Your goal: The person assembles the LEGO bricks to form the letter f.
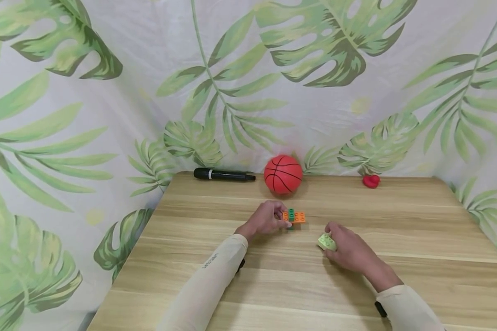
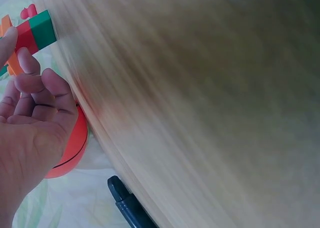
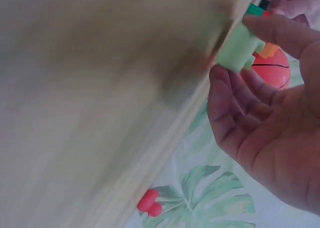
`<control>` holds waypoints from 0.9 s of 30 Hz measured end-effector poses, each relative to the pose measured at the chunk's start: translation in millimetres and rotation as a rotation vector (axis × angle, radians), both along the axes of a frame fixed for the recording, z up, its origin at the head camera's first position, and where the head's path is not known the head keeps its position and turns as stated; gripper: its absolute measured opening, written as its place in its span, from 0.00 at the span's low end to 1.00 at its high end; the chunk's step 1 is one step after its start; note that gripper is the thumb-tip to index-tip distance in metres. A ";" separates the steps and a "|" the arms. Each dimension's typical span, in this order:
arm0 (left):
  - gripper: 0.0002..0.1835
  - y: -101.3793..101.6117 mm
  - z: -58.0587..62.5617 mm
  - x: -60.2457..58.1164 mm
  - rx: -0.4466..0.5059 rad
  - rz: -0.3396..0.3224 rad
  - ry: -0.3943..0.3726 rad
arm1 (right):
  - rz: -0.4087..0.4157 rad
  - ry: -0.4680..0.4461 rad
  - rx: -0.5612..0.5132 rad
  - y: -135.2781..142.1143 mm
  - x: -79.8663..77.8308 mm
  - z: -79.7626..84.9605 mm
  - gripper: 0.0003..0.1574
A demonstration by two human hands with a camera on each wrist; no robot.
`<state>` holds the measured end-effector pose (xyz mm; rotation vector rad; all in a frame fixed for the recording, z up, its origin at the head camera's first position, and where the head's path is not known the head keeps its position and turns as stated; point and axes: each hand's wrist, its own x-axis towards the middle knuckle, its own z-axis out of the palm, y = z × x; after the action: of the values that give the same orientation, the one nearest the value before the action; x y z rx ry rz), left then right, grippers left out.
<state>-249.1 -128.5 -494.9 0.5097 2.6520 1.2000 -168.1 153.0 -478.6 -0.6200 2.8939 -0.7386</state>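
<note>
My left hand (image 1: pixel 269 218) pinches a small stack of toy building blocks between thumb and fingers. On the stack an orange block (image 1: pixel 299 217) lies crosswise with a green block (image 1: pixel 291 214) on top; the left wrist view shows a red block (image 2: pixel 27 36) and another green block (image 2: pixel 43 28) below it. In my right hand (image 1: pixel 348 246) a light green studded block (image 1: pixel 326 242) is gripped between thumb and fingertips. The right wrist view shows that light green block (image 3: pixel 237 47) close over the table, its studs turned toward the palm. A gap separates the two hands.
Along the back edge of the wooden table (image 1: pixel 290 285) lie a black microphone (image 1: pixel 224 175), a red toy basketball (image 1: pixel 283 174) and a small red rubber duck (image 1: pixel 371 181). A leaf-patterned cloth (image 1: pixel 240 69) hangs behind. The basketball is just beyond my left hand.
</note>
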 end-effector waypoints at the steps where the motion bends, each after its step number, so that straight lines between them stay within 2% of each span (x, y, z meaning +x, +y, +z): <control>1: 0.16 -0.1 0.5 0.0 0.000 -0.001 0.000 | -0.001 0.025 -0.008 -2.0 -2.0 2.5 0.27; 7: 0.16 -1.2 2.3 0.2 0.007 -0.003 0.004 | 0.022 0.181 -0.080 -18.1 -18.0 16.8 0.24; 12: 0.15 0.0 1.9 0.0 0.025 -0.015 0.006 | 0.010 0.264 -0.172 -34.9 -30.8 19.0 0.25; 16: 0.16 -0.1 1.0 0.0 0.036 -0.029 0.019 | 0.017 0.265 -0.267 -48.8 -40.3 19.4 0.26; 19: 0.16 -0.3 1.6 -0.2 0.036 -0.033 0.031 | 0.055 0.257 -0.318 -56.7 -47.4 19.7 0.25; 27: 0.12 -3.2 1.7 0.0 0.015 -0.044 0.040 | 0.145 0.204 -0.351 -67.9 -54.3 15.6 0.24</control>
<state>-249.1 -131.7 -493.2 0.5976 2.6520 1.2110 -222.3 85.1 -463.0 -0.9823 2.8726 -1.2421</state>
